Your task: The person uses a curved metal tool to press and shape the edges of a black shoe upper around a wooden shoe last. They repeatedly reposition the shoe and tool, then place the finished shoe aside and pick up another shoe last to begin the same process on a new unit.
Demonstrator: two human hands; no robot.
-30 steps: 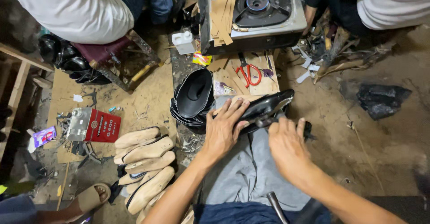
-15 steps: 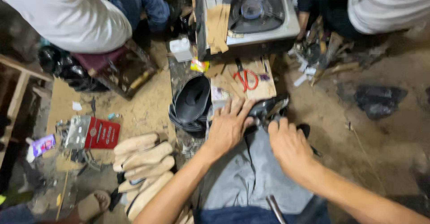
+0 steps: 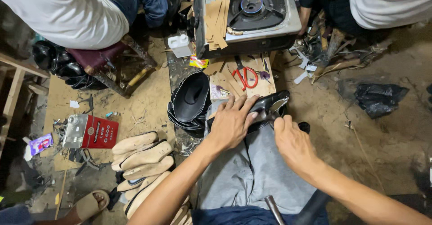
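1. The left hand (image 3: 231, 124) lies flat, fingers spread wide, pressing down on a glossy black leather shoe upper (image 3: 265, 108) that rests across the person's knee, on grey cloth (image 3: 252, 166).
2. The right hand (image 3: 292, 142) is curled narrow, thumb and fingertips pinching the shoe's near edge; I cannot tell whether it holds a tool.
3. The shoe lies just ahead of both hands, its long axis slanting up toward the right; the left hand covers more of it.
4. Beyond it: red-handled scissors (image 3: 245, 77) on cardboard, a stack of black soles (image 3: 191, 100), and a gas stove (image 3: 252, 9).
5. To the left, tan insoles (image 3: 144, 155) lie near a red tin (image 3: 92, 131).
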